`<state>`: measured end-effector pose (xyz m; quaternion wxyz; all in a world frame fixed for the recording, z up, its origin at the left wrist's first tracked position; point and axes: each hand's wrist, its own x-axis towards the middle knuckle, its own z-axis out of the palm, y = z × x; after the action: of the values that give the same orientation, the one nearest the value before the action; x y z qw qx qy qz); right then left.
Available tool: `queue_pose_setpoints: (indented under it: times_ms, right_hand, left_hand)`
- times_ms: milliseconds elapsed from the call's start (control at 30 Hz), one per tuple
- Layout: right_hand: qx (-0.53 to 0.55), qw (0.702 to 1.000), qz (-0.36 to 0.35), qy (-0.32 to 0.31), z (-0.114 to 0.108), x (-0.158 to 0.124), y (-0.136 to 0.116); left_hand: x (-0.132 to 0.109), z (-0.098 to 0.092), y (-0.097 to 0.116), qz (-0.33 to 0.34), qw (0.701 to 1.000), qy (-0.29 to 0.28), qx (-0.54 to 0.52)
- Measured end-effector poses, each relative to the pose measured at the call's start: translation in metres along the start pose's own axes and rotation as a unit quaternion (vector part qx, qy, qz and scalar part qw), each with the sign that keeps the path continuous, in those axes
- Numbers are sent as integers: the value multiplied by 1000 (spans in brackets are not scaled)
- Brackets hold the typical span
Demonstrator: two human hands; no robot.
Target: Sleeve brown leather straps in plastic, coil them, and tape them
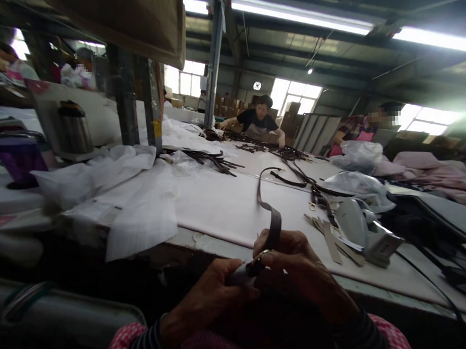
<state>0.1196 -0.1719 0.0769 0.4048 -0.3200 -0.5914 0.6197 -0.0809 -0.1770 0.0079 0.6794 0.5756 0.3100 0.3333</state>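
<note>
Counts: one strap [275, 226] in the hands, lower centre of the frame; one mug [18, 157] and one flask [75, 127], at left; one grey device [352, 224] and two plastic bags [361, 155], at right; one clock [257, 85], upper centre. Further straps [222, 163] lie in overlapping clusters on the table [215, 205], too tangled to count; likewise the grey strips [332, 244] beside the grey device. One co-worker [257, 122] leans over the far straps with both arms spread; another [357, 128] is at right.

Hands: close together, lower centre. The right hand [296, 255] is closed on the strap, thumb pressed near a shiny metal part [264, 253]. The left hand [213, 295] is closed around a grey piece [240, 276]; whether this belongs to the strap cannot be told. The strap rises from the right hand in a loose S-curve, its far end curling to the right over the table.

Edges and room: the front edge of the table slants from left of centre to the lower right, passing just beyond the hands. White tabletop extends between the white sheets [140, 215] at left and the grey strips at right, crossed by the strap. A cable [428, 283] drops over the front edge, lower right.
</note>
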Motion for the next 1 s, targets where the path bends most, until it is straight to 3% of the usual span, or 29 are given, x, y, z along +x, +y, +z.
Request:
queue_pose_setpoints:
  times_ms: [133, 233, 433, 633, 867, 933, 1000]
  right_hand:
    - [5, 999, -4, 52, 8, 4, 19]
    - [10, 995, -5, 99, 8, 7, 26]
    - [112, 982, -14, 154, 2, 21, 0]
    - [45, 987, -89, 129, -2, 24, -33]
    - [-22, 987, -157, 3, -20, 11, -47]
    - [-27, 988, -154, 4, -24, 7, -49]
    - [-41, 988, -146, 33, -26, 4, -49]
  left_hand:
    - [6, 7, 7, 46, 996, 55, 49]
    - [8, 11, 12, 55, 995, 67, 58]
    - [19, 15, 13, 38, 996, 55, 64]
    - [30, 28, 30, 31, 998, -25, -54]
    - [27, 30, 36, -25, 969, -186, -161]
    - [27, 32, 37, -22, 973, -177, -144]
    - [30, 36, 41, -4, 985, -127, -113]
